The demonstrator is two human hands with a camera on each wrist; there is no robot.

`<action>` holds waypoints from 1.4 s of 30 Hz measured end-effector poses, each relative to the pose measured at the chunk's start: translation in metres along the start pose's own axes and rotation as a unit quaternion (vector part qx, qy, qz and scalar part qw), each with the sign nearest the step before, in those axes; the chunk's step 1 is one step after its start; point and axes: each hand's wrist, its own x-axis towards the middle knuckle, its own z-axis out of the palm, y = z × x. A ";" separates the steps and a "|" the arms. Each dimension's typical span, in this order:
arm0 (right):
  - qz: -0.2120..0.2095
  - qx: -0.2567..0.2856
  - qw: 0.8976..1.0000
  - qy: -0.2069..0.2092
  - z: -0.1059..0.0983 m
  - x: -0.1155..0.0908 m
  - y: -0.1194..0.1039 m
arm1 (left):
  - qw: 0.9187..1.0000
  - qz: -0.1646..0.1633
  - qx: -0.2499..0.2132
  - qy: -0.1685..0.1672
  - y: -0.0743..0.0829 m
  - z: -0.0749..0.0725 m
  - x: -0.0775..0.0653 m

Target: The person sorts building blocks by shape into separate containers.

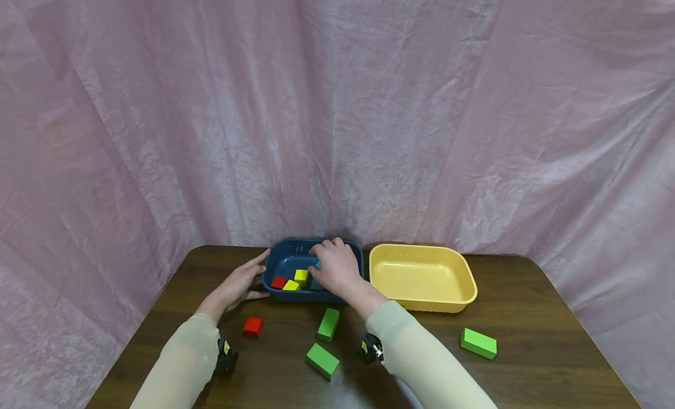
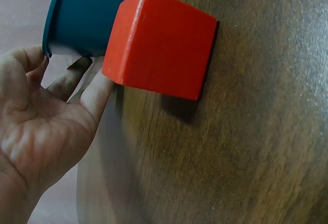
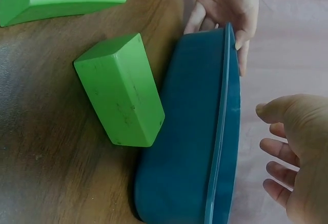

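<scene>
With my left hand (image 1: 237, 286), fingers extended, I brace the dark-blue, round-cornered plastic tub (image 1: 308, 297) near the counter's (image 1: 527, 303) far edge. My right hand (image 1: 337, 267), relaxed above it, grips nothing visible. Maintain the brace; lower fingertips clear of the smooth yellow cubes (image 1: 301, 276).

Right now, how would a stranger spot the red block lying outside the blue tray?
On the brown table, find the dark blue tray whose end the left hand touches. Just nearer the person than that hand lies the red block. Its loose neighbours on the table are green blocks; the other visible red block sits inside the tray.
</scene>
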 end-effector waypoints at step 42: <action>-0.115 0.066 0.991 0.027 -0.009 -0.039 -0.037 | 1.000 -0.005 0.000 0.007 -0.002 -0.003 0.003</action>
